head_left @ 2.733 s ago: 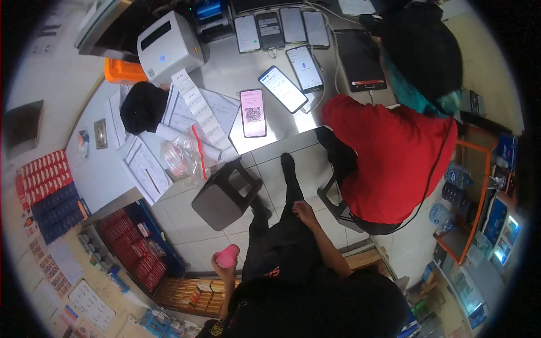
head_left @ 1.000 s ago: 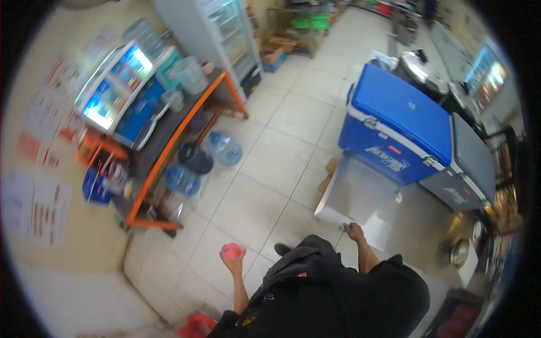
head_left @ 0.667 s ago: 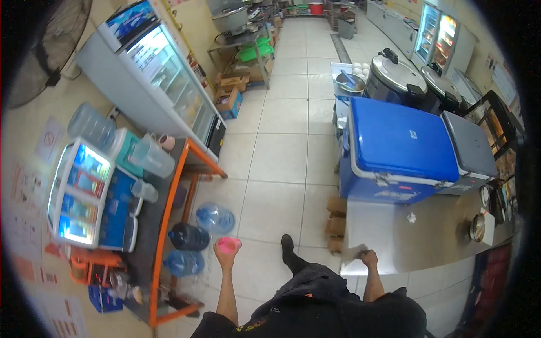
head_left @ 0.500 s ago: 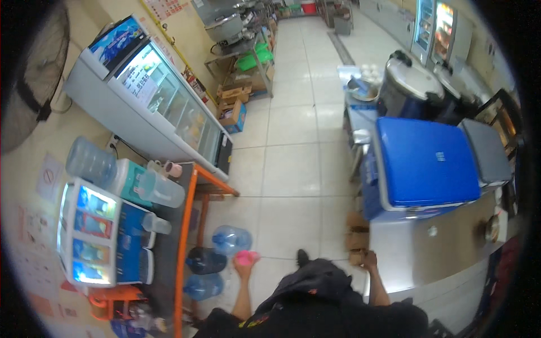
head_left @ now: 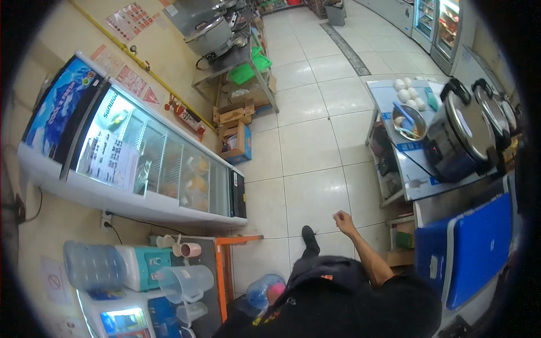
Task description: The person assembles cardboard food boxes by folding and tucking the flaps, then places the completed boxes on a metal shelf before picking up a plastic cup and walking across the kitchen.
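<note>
A small bright pink thing (head_left: 275, 292) shows low in the picture, at the edge of my dark clothing. It is at my left hand, whose fingers are hidden behind my clothes; whether it is a cup or a cloth I cannot make out. Just beside it, a large clear blue water bottle (head_left: 260, 289) is on the floor. My right hand (head_left: 342, 222) swings forward over the tiles with its fingers curled in, and nothing shows in it. My foot in a dark shoe (head_left: 309, 239) is stepping forward on the floor.
A glass-door fridge (head_left: 163, 158) lines the left wall, with an orange-framed table (head_left: 226, 265) carrying jugs and mugs nearer me. On the right stand a blue cooler (head_left: 479, 248) and a table (head_left: 414, 183) with a bowl and large pots. A tiled aisle runs ahead between them.
I have moved forward down the aisle, so fridge and pots appear nearer. My right hand has left the cardboard beside the steel counter. My left hand, earlier seen holding the pink thing, has slipped behind my clothing.
</note>
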The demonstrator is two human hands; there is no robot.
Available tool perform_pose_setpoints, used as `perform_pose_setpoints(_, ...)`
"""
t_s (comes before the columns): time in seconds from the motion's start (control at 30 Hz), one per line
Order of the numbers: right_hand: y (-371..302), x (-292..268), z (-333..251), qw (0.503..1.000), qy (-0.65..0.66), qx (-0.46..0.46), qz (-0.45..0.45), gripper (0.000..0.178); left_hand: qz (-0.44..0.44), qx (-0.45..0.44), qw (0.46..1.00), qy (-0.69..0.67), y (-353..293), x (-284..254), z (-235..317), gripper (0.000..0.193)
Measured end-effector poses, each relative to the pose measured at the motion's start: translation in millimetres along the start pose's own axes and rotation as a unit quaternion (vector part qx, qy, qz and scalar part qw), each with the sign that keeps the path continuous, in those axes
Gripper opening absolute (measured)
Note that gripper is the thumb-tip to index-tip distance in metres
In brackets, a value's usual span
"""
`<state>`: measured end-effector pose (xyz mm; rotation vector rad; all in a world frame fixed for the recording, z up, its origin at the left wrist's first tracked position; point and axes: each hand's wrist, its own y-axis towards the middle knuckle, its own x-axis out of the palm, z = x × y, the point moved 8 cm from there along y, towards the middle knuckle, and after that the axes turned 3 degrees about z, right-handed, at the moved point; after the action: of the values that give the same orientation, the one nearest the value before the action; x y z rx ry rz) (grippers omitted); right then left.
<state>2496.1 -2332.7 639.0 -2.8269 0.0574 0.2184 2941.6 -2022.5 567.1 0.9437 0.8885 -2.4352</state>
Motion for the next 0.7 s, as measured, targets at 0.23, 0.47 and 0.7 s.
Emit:
perform_pose_setpoints(0.23, 34.7, -115.3, 176.4, 0.92, -0.109, 0.256, 0.277, 0.033, -0.101, 0.226, 0.969, -0.005, 330.8, 73.6, 389.2, 0.08)
perform_pose_setpoints(0.47, 104.9, -130.9, 152.3, 0.811, -0.064, 0.508, 0.283, 0.036, -0.102, 0.376, 0.915, -0.105, 590.8, 167.2, 785.4, 0.085)
perform_pose_setpoints(0.7, 468.5, -134.5, 80.2, 0.878, 0.053, 0.427, 0.209, 0.038, -0.171, 0.371, 0.912, -0.029, 700.7, 289.0, 1023.3, 0.085)
